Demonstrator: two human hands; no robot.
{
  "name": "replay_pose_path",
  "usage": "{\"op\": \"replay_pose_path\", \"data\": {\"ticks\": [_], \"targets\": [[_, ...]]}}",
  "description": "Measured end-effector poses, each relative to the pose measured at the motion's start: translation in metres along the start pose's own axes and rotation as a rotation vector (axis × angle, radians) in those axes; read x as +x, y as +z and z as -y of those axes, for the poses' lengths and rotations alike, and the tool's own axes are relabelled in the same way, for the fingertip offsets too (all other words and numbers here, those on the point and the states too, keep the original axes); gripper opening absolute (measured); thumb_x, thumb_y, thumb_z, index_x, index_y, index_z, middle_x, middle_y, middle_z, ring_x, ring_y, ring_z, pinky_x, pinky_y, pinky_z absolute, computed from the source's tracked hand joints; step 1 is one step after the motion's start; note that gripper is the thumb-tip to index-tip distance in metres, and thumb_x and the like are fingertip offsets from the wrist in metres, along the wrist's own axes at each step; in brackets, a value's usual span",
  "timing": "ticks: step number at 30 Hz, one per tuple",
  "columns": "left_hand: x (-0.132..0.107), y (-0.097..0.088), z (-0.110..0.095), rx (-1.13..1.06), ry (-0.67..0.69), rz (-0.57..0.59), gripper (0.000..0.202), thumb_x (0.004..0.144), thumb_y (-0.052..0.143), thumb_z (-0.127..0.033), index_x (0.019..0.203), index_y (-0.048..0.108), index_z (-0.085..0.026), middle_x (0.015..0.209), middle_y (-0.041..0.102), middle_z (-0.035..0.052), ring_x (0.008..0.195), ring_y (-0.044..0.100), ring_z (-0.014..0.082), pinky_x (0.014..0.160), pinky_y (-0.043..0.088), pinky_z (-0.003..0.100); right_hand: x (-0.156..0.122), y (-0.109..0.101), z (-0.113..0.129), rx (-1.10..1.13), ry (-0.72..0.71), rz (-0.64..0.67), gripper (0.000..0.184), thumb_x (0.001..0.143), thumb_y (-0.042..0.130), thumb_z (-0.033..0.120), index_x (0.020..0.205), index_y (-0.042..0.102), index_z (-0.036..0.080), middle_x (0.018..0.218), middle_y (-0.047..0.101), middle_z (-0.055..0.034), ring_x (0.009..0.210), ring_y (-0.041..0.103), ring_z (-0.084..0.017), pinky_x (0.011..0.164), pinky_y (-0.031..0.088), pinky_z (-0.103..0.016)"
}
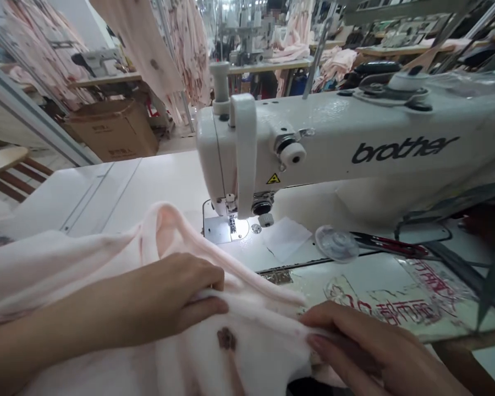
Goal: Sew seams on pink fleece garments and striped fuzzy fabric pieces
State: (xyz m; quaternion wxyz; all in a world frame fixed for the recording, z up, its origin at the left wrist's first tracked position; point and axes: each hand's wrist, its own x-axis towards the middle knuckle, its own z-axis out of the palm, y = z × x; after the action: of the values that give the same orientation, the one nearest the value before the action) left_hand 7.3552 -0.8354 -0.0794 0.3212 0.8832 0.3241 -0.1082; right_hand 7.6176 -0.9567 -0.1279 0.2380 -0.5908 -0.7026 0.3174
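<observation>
A pale pink fabric (86,264) with a small brown print lies bunched on the sewing table in front of me. My left hand (169,297) rests on top of it with the fingers curled over a fold, gripping the cloth. My right hand (363,352) pinches the fabric's right edge between thumb and fingers. Both hands sit just in front of the white Brother sewing machine (355,143), whose needle and presser foot (232,223) stand lit above the metal plate, a little beyond the cloth.
A clear plastic disc (337,242), red-handled scissors (390,245) and a small white patch (286,236) lie right of the needle. A printed sheet (400,300) covers the table's right side. Behind are a cardboard box (113,129), hanging pink garments and other sewing stations.
</observation>
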Motion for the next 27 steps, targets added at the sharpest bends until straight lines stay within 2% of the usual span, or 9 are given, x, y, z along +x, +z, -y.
{"op": "replay_pose_path", "data": {"ticks": [3,6,8,10,13,17,19,22,27], "targets": [[0.009,-0.001,0.0,0.046,-0.048,0.032,0.029,0.092,0.043,-0.043,0.082,0.057,-0.02,0.078,0.063,-0.0007,0.071,0.057,0.0152,0.063,0.038,0.027,0.014,0.003,-0.001,-0.126,-0.028,-0.055,0.009,0.087,0.051,0.032,0.079,0.054,0.027,0.068,0.061,0.0035,0.057,0.059,-0.013,0.049,0.044,-0.023],[0.02,0.012,-0.012,0.263,-0.139,-0.086,0.021,0.091,0.044,-0.031,0.082,0.056,-0.016,0.081,0.061,0.0055,0.073,0.055,0.02,0.066,0.039,0.033,0.028,0.014,-0.006,-0.254,-0.011,-0.097,0.009,0.083,0.053,0.021,0.075,0.05,0.024,0.071,0.059,0.0022,0.063,0.057,-0.015,0.054,0.041,-0.028],[0.03,0.026,-0.027,0.4,-0.072,-0.223,0.013,0.089,0.044,-0.021,0.087,0.055,-0.015,0.088,0.058,0.0085,0.078,0.052,0.023,0.07,0.04,0.037,0.034,0.02,-0.012,-0.267,0.013,-0.089,0.01,0.083,0.052,0.018,0.075,0.048,0.023,0.073,0.056,0.0013,0.065,0.055,-0.016,0.057,0.04,-0.03],[0.042,0.039,-0.041,0.414,0.055,-0.308,0.01,0.087,0.049,-0.021,0.093,0.054,-0.014,0.095,0.056,0.0093,0.084,0.049,0.0247,0.075,0.041,0.04,0.036,0.023,-0.016,-0.242,0.007,-0.085,0.01,0.085,0.049,0.019,0.076,0.048,0.022,0.076,0.054,0.0004,0.067,0.053,-0.016,0.058,0.039,-0.03],[0.058,0.046,-0.048,0.301,0.098,-0.274,0.019,0.082,0.061,-0.027,0.091,0.054,-0.012,0.098,0.054,0.0109,0.091,0.047,0.0255,0.08,0.042,0.039,0.037,0.019,-0.017,-0.17,-0.046,-0.071,0.009,0.087,0.047,0.019,0.079,0.049,0.021,0.084,0.051,-0.0011,0.07,0.051,-0.015,0.061,0.041,-0.03],[0.058,0.036,-0.028,0.043,0.128,-0.17,0.02,0.084,0.06,-0.029,0.094,0.052,-0.014,0.096,0.056,0.007,0.088,0.05,0.0195,0.077,0.043,0.031,0.046,0.007,-0.008,-0.031,-0.057,0.026,0.007,0.086,0.052,0.02,0.079,0.051,0.022,0.083,0.055,0.0001,0.073,0.053,-0.014,0.059,0.04,-0.026],[0.05,0.028,-0.016,-0.111,0.077,-0.134,0.025,0.085,0.058,-0.036,0.1,0.051,-0.017,0.094,0.059,0.003,0.083,0.053,0.0168,0.071,0.043,0.029,0.056,0.001,-0.001,0.05,-0.002,0.1,0.01,0.085,0.055,0.025,0.076,0.052,0.023,0.074,0.057,0.0022,0.067,0.053,-0.013,0.054,0.038,-0.024],[0.04,0.02,-0.007,-0.251,0.017,-0.087,0.032,0.082,0.058,-0.046,0.101,0.057,-0.021,0.095,0.062,0.0013,0.085,0.056,0.0171,0.071,0.043,0.028,0.073,-0.005,0.007,0.188,0.053,0.241,0.015,0.085,0.054,0.029,0.072,0.054,0.023,0.064,0.06,0.0038,0.061,0.056,-0.013,0.052,0.038,-0.024],[0.037,0.019,-0.006,-0.428,-0.071,-0.091,0.029,0.086,0.051,-0.045,0.092,0.064,-0.02,0.086,0.065,0.0003,0.078,0.059,0.015,0.064,0.042,0.024,0.087,-0.007,0.017,0.247,0.077,0.338,0.014,0.083,0.056,0.025,0.07,0.053,0.022,0.061,0.062,0.0038,0.06,0.058,-0.012,0.051,0.039,-0.023]]}}
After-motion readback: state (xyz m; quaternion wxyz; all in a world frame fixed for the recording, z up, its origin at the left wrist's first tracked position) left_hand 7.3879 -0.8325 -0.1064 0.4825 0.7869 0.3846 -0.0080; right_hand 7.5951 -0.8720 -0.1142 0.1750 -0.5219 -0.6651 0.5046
